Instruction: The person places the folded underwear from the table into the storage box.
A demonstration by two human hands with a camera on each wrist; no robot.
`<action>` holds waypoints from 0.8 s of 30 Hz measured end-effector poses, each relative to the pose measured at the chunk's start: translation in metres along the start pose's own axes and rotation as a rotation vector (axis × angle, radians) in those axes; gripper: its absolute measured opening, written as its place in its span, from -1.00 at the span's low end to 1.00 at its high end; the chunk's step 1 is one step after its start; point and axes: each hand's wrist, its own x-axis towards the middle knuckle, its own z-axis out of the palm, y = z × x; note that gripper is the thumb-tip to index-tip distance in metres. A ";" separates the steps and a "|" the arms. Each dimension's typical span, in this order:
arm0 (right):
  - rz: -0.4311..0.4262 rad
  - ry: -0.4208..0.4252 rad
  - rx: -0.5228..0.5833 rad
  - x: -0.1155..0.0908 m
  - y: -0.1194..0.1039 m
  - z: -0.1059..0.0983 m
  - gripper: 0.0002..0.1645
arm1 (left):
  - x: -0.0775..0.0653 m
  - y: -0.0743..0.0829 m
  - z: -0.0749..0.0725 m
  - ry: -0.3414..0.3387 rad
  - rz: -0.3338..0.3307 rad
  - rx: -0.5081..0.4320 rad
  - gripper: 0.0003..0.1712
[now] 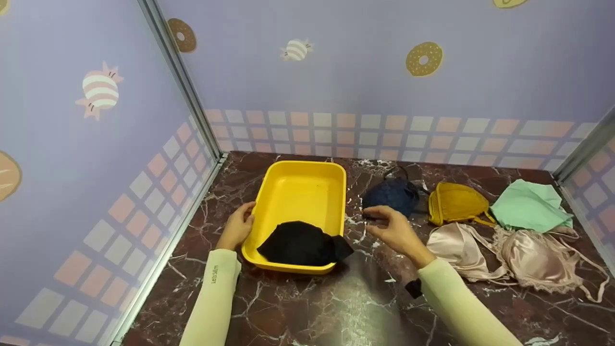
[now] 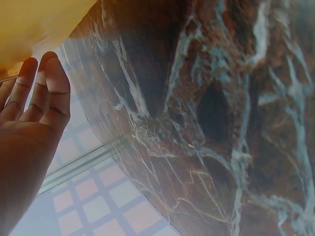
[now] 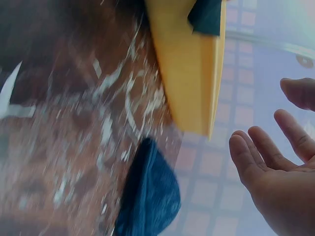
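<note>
A black folded bra [image 1: 299, 244] lies in the near end of a yellow plastic tray [image 1: 299, 166], one dark end overlapping the right rim. My left hand [image 1: 236, 227] touches the tray's left side, fingers nearly straight against its outer wall in the left wrist view. To the right of the tray, my right hand [image 1: 395, 231] is raised with fingers and thumb apart and nothing between them. Just beyond its fingertips sits a navy bra [image 1: 391, 196], folded, with a strap looped at the back.
Farther right lie a mustard-yellow folded bra [image 1: 456, 203], a mint-green garment [image 1: 531, 206] and a pale pink satin bra [image 1: 533, 259] with loose straps. Patterned panels [image 1: 336, 86] close off the back and sides of the marble-look table [image 1: 288, 307].
</note>
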 end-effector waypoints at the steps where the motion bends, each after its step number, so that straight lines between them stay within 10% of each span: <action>1: 0.008 0.009 0.003 -0.002 0.003 -0.005 -0.53 | 0.000 -0.001 0.000 0.002 0.002 0.004 -0.54; 24: 0.129 0.349 -0.240 -0.061 0.071 -0.105 -0.53 | 0.001 -0.005 -0.002 -0.014 0.056 -0.009 -0.56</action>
